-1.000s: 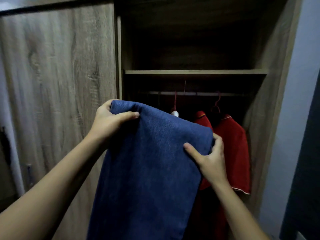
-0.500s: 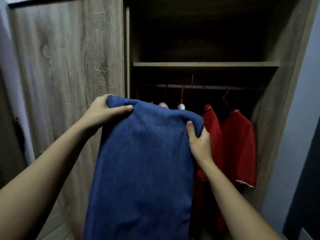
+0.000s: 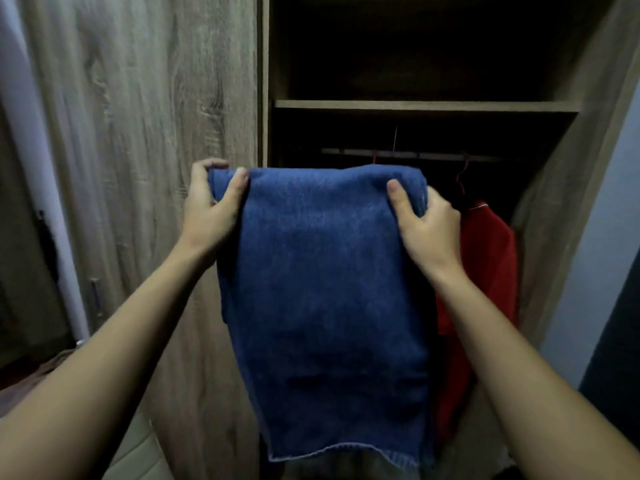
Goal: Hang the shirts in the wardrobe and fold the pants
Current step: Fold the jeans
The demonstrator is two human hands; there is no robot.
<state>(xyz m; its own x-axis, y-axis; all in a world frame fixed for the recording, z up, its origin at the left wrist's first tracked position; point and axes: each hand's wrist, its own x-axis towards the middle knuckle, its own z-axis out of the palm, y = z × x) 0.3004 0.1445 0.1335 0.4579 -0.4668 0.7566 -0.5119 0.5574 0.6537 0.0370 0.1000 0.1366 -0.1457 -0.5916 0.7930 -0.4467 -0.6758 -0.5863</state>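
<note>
I am holding the blue pants (image 3: 329, 289) up in front of the open wardrobe (image 3: 156, 133), doubled over, with the hems hanging low. My left hand (image 3: 207, 209) is pinching one top corner and my right hand (image 3: 427, 223) is pinching the other, fingers curled round the fold. Behind them a red shirt (image 3: 488, 258) is hanging from the rail (image 3: 415, 154), so I am judging the shirts at least partly done. The pants are looking only part-folded: they are needing more folds and a resting place, perhaps the shelf (image 3: 426, 105).

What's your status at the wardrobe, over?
Left hand and right hand grip the pants at the top fold. Pants hang doubled before the open wardrobe. Red shirt on the rail behind.
</note>
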